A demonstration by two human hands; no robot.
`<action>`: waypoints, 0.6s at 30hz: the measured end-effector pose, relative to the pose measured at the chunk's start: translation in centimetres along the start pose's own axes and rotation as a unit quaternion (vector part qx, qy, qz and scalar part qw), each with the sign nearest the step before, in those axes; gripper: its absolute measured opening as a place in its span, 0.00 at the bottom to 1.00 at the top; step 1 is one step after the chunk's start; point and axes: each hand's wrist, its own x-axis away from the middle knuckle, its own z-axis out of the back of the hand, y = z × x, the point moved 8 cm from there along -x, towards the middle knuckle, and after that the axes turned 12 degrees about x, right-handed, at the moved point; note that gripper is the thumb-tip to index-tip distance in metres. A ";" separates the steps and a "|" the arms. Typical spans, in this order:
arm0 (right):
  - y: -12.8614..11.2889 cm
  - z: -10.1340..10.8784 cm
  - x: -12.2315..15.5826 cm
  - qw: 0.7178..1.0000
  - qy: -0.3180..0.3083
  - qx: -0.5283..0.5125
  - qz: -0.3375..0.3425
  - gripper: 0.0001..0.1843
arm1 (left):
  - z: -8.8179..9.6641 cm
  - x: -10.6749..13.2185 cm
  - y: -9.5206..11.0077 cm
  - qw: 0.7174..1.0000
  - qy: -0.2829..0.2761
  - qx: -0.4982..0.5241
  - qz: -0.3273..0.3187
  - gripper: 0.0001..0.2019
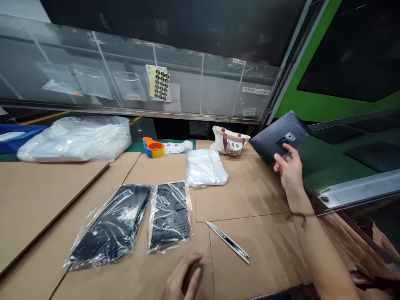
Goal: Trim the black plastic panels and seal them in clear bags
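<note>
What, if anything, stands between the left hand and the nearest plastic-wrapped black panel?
Nothing visible does: the left hand lies just below the plastic-wrapped black panel, with only the cardboard showing between them.

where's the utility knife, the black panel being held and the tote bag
utility knife [227, 242], head view, on its metal body at mid-length
black panel [268, 139], head view, on its dark face left of the metal bracket
canvas tote bag [229, 143], head view, on its front near the printed lettering

Utility knife [227, 242] R of bagged panels [170, 216], on cardboard [250, 187].
</note>
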 end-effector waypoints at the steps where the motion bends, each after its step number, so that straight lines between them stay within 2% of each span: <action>1: 0.6 -0.6 2.9 0.999 -0.047 0.000 -0.002 0.35 | 0.1 0.0 -0.4 0.994 0.020 0.096 0.053 0.15; 2: 1.4 -1.2 6.0 0.994 -0.105 0.000 -0.010 0.32 | 0.0 -0.1 -0.5 0.975 0.046 0.198 0.095 0.20; 3: 2.2 -2.4 9.4 0.979 -0.203 0.000 -0.029 0.27 | -0.1 -0.3 -0.3 0.944 0.072 0.297 0.122 0.27; 5: 3.7 -4.0 16.3 0.922 -0.379 0.016 -0.079 0.21 | -0.6 -0.9 1.0 0.881 0.103 0.435 0.154 0.40; 6: 4.2 -4.4 19.4 0.883 -0.456 0.032 -0.101 0.19 | -0.7 -1.1 1.4 0.856 0.134 0.464 0.185 0.39; 8: 4.3 -4.5 23.8 0.814 -0.567 0.049 -0.117 0.18 | -0.4 -1.0 1.9 0.809 0.228 0.481 0.249 0.33; 10: 4.3 -4.6 26.1 0.754 -0.642 0.033 -0.137 0.23 | -0.5 -0.6 2.3 0.766 0.277 0.501 0.294 0.26; 11: 4.7 -4.6 26.3 0.744 -0.652 0.041 -0.139 0.24 | -0.8 -0.4 2.3 0.745 0.282 0.521 0.307 0.24; 12: 5.3 -4.6 25.7 0.754 -0.640 0.074 -0.127 0.24 | -1.2 -0.3 2.2 0.725 0.277 0.548 0.313 0.23; 14: 7.2 -4.7 23.5 0.798 -0.563 0.210 -0.055 0.21 | -2.1 -0.1 1.6 0.686 0.249 0.608 0.313 0.24; 15: 8.1 -4.7 22.6 0.804 -0.521 0.287 -0.010 0.20 | -2.4 0.1 1.2 0.670 0.233 0.633 0.310 0.25; 16: 8.9 -5.0 22.1 0.797 -0.495 0.344 0.027 0.18 | -2.7 0.2 0.8 0.658 0.216 0.654 0.305 0.26; 18: 10.3 -5.8 22.2 0.772 -0.489 0.400 0.070 0.17 | -3.2 0.5 0.2 0.649 0.180 0.679 0.292 0.26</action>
